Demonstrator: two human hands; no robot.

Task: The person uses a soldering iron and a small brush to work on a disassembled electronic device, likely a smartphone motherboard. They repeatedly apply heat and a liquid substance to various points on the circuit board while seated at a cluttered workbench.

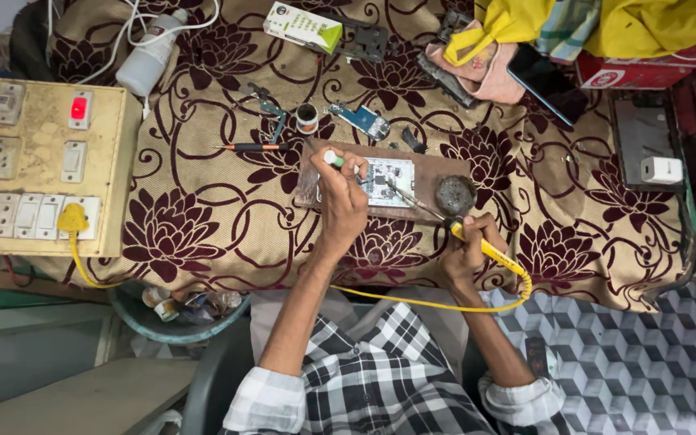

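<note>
A white circuit board (389, 180) lies on a brown wooden board (437, 167) on a cloth-covered table. My left hand (341, 196) rests at the board's left edge, closed on a thin tool with a green and white tip (332, 159). My right hand (468, 248) grips a yellow-handled soldering iron (489, 249); its metal tip (407, 198) reaches onto the circuit board. A round grey tin of paste (455, 193) sits on the wooden board just above my right hand.
A switch panel (40, 165) with a yellow plug (72, 218) sits at left. A screwdriver (253, 147), tweezers (270, 111), a solder roll (307, 118), a small blue board (358, 120), a white bottle (148, 55), a phone (543, 79) and a white charger (660, 170) lie around.
</note>
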